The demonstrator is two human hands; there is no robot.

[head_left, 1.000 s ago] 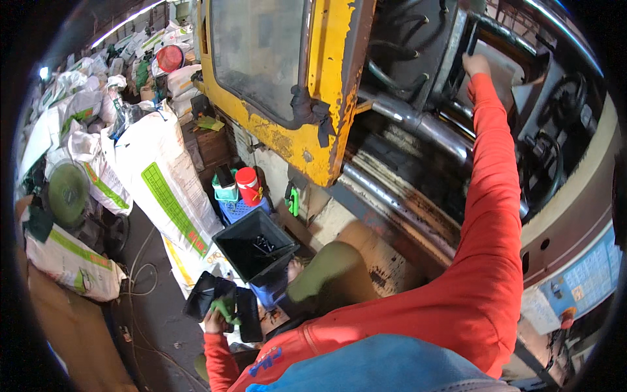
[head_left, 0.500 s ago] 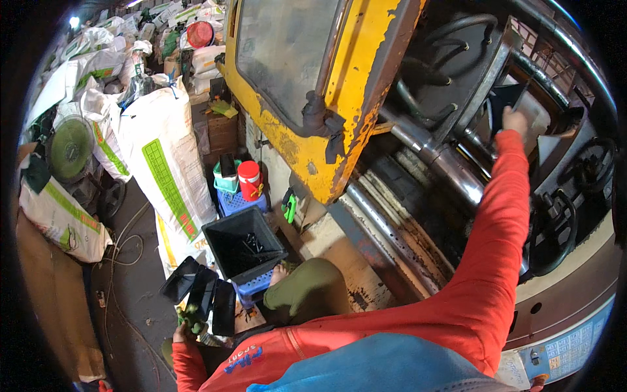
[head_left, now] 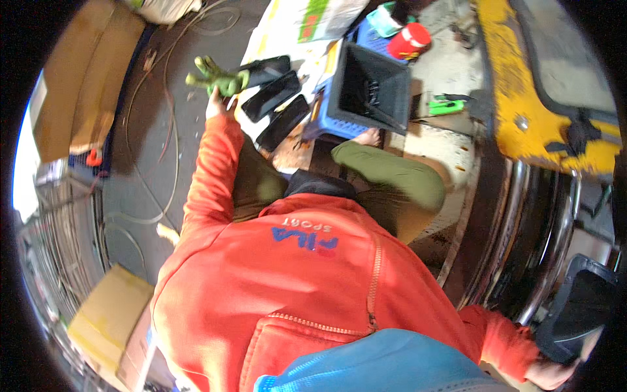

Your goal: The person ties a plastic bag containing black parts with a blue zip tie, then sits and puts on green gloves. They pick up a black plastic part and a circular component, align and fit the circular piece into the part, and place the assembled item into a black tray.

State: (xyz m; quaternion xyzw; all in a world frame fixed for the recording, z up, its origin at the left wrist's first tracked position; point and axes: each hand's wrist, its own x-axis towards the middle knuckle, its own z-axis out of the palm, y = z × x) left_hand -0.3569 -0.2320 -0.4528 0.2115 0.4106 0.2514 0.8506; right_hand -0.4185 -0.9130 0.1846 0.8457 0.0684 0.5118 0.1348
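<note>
Black plastic makes up most of the count: three flat oblong dark pieces (head_left: 271,97) side by side near the left hand (head_left: 217,104), one rounded-corner black tray (head_left: 578,307) at far right, one deep square black bin (head_left: 346,81). Bin stands on one blue plastic basket (head_left: 326,125) and contains a few small dark parts, too blurred to count. One teal open container (head_left: 384,21) behind it has a dark object inside; one red drum-shaped vessel (head_left: 409,40) is just beside. Left hand is at a green knobbly item with finger-like prongs (head_left: 225,81), just beside the oblongs; cannot tell whether the item is gripped or worn. Right hand (head_left: 548,372) is clasped on the tray's lower edge; its fingers are smeared by motion, and the tray's interior is too dark to read. Two cardboard boxes (head_left: 111,313) at left, the upper partly cut off.
</note>
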